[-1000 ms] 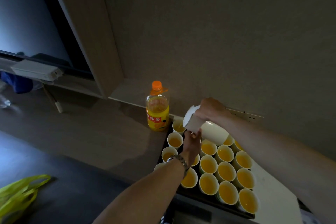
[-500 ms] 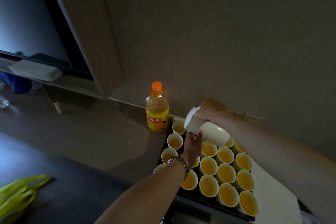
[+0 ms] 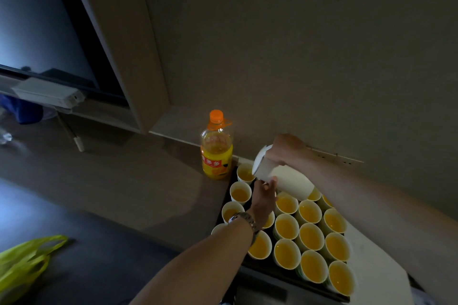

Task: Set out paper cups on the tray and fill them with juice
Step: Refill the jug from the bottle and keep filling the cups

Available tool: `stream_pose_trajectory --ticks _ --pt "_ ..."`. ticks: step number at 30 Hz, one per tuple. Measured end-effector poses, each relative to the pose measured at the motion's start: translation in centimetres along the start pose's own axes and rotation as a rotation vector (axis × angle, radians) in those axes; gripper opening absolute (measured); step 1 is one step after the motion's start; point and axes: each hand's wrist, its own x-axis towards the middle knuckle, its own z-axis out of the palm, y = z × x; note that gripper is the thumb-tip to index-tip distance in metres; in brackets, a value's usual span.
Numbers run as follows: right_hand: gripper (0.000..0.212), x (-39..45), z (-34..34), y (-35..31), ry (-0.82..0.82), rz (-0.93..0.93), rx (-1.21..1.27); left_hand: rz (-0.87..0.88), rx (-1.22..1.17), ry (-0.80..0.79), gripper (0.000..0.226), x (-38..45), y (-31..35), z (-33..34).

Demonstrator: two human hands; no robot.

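From the head cam I see a black tray (image 3: pixel 270 266) packed with white paper cups (image 3: pixel 311 236), every visible one holding orange juice. Right hand (image 3: pixel 285 147) is wrapped around the top end of a white pitcher (image 3: pixel 285 178), fingers closed tight on the neck near the lid; the pitcher is tipped over, lid end pointing left and down, above the far-left corner of the tray. Its mouth hangs right over the far corner cup (image 3: pixel 245 173), which already has juice in it. I can't tell whether liquid is actually coming out, too dark and small. Left hand (image 3: pixel 264 199) reaches in from below, fingertips (image 3: pixel 272 181) touching the underside of the pitcher body; fingers look loosely curled, and what lies under the palm is hidden. Metal wristwatch (image 3: pixel 244 220) on the left wrist, forearm crossing the near-left cups. A juice bottle (image 3: pixel 216 148) with an orange cap stands upright just beside the tray's far-left corner, about half full, cap on. Yellow-green plastic bag (image 3: pixel 23 261) lies well apart at lower left on the dark surface.
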Motion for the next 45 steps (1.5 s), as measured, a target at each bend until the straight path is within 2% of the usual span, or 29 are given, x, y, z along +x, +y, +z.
stream_pose_trajectory --ticks 5,20,30,45 --pt "0.017 0.1 0.0 -0.6 -0.009 0.008 -0.012 -0.016 -0.032 0.006 0.040 -0.1 0.2 -0.1" --pt "0.013 0.4 -0.6 -0.7 -0.034 0.006 -0.034 -0.040 -0.071 -0.007 0.033 -0.7 1.9 0.2" --pt "0.009 0.3 -0.9 -0.7 -0.048 -0.001 -0.026 -0.042 -0.039 0.005 0.015 -0.8 2.4 0.3" --pt "0.010 -0.1 -1.1 -1.2 -0.039 -0.014 -0.004 -0.038 -0.007 -0.007 0.035 -0.9 2.4 -0.1"
